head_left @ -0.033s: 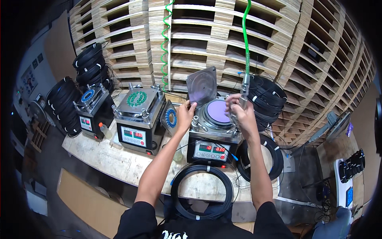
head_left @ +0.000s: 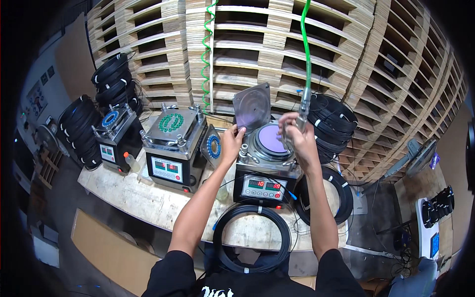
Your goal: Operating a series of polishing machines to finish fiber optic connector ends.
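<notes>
My right hand [head_left: 299, 140] is wrapped round an air blow gun [head_left: 303, 110], whose body the fingers partly hide. A green air hose [head_left: 306, 49] runs up from it. The gun is over the right side of the round purple pad [head_left: 269, 138] on top of a polishing machine [head_left: 262, 187]. My left hand [head_left: 231, 143] pinches the lower left edge of a square metal plate [head_left: 253, 105], which stands tilted up behind the pad. Beside that hand, a plate with a ring of blue connectors [head_left: 213, 146] leans against the neighbouring machine.
Two similar machines stand to the left, one topped with green connectors [head_left: 170, 123], the other with blue ones [head_left: 110, 118]. A black cable coil [head_left: 217, 242] lies at the bench's front edge. More coils [head_left: 332, 119] are stacked behind on the right. Wooden pallets [head_left: 240, 47] rise behind the bench.
My right hand has shifted slightly left with the blow gun. The left hand stays at the plate.
</notes>
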{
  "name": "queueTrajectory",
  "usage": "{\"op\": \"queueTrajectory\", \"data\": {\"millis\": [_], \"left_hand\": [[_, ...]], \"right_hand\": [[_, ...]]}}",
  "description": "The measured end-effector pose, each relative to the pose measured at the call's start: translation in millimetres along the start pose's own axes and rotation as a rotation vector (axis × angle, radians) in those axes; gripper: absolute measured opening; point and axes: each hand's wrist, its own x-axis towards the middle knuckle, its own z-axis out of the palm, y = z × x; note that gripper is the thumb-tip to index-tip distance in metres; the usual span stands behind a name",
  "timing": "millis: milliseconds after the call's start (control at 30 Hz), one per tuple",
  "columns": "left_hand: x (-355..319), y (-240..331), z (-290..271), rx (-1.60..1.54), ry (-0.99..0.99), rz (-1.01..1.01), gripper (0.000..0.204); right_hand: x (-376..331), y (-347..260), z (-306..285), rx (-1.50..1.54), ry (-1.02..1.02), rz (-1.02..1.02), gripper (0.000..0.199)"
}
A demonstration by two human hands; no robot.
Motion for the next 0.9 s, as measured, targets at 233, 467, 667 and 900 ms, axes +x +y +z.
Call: {"op": "queueTrajectory", "data": {"millis": [233, 467, 667, 900], "left_hand": [[-1, 11, 2, -0.007, -0.037, 0.009, 0.027], [2, 11, -3, -0.049, -0.038, -0.031, 0.028], [2, 12, -6, 0.024, -0.057, -0.002, 0.025], [11, -5, -14, 0.019, -0.13, 0.004, 0.027]], "right_hand": [[63, -4, 31, 0.003, 0.047, -0.387, 0.02], [89, 28, -5, -0.208, 0.081, -0.239, 0.019], [87, 21, -21, -0.139, -0.002, -0.251, 0.015], [27, -21, -46, -0.16, -0.321, 0.162, 0.018]]}}
